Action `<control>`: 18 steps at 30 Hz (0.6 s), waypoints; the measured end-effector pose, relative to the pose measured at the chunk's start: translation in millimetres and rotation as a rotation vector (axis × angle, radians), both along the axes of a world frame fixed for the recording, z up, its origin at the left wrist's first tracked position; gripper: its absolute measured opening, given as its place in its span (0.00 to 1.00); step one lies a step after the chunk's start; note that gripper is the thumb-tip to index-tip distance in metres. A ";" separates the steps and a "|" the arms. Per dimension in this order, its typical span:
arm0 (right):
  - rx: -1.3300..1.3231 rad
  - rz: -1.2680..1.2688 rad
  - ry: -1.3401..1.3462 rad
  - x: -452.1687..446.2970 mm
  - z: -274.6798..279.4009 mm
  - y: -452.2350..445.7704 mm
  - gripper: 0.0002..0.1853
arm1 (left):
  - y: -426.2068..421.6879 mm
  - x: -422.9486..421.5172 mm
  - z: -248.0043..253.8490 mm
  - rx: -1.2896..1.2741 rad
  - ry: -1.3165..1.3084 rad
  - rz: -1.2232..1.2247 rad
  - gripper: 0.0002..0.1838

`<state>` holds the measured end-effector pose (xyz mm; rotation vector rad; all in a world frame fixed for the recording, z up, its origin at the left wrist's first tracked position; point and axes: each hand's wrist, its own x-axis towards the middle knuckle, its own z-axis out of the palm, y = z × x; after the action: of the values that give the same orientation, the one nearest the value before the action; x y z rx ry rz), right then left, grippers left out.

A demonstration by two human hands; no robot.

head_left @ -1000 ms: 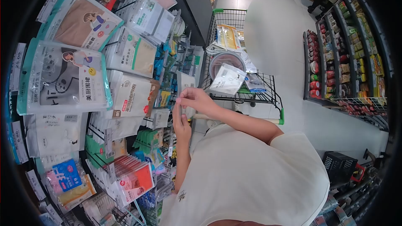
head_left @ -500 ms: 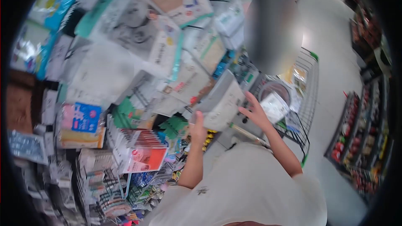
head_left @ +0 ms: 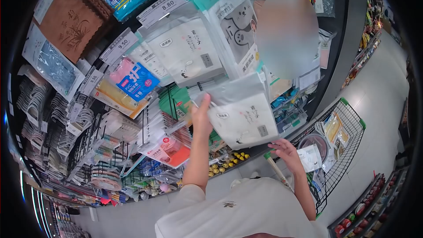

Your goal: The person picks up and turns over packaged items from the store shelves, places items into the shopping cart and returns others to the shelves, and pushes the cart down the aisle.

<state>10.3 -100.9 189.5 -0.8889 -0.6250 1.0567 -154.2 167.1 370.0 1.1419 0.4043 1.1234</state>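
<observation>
A white package with a grey top band (head_left: 244, 119) is held up in front of the shelf display. My left hand (head_left: 202, 117) grips its left edge, thumb on the front face. By its lower right corner is my right hand (head_left: 286, 153), its fingers spread and apart. A similar white package (head_left: 185, 50) hangs on the rack above and to the left, under an 8.80 price tag (head_left: 161, 8).
A wire shopping cart (head_left: 352, 158) holding several packs and a round item (head_left: 313, 145) stands at the right. Hanging goods, such as a blue and pink pack (head_left: 134, 81) and a red-and-white pack (head_left: 169, 152), fill the left. A low shelf (head_left: 363, 205) stands lower right.
The view has turned toward the shelf, so the cart sits lower right. The white package, between both hands half a second ago, has come up nearer, and my right hand's fingers are now below its corner.
</observation>
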 end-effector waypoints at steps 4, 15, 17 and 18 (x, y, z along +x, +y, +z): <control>0.018 0.037 -0.059 -5.1 4.8 3.8 0.30 | 20.8 -8.0 77.1 0.080 -0.111 0.027 0.22; -0.022 -0.048 -0.036 -10.1 5.2 -1.4 0.31 | 86.9 -3.4 176.8 0.292 -0.011 0.040 0.22; -0.021 -0.066 -0.042 -9.6 4.7 -3.2 0.31 | 94.3 1.8 186.3 0.338 0.013 0.060 0.23; -0.016 -0.080 -0.035 -9.4 4.2 -3.7 0.31 | 97.4 3.2 190.6 0.386 0.042 0.084 0.23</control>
<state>0.9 -104.7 193.7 -0.9406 -0.6058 0.9779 -150.9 264.5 560.6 1.4981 0.2751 1.2876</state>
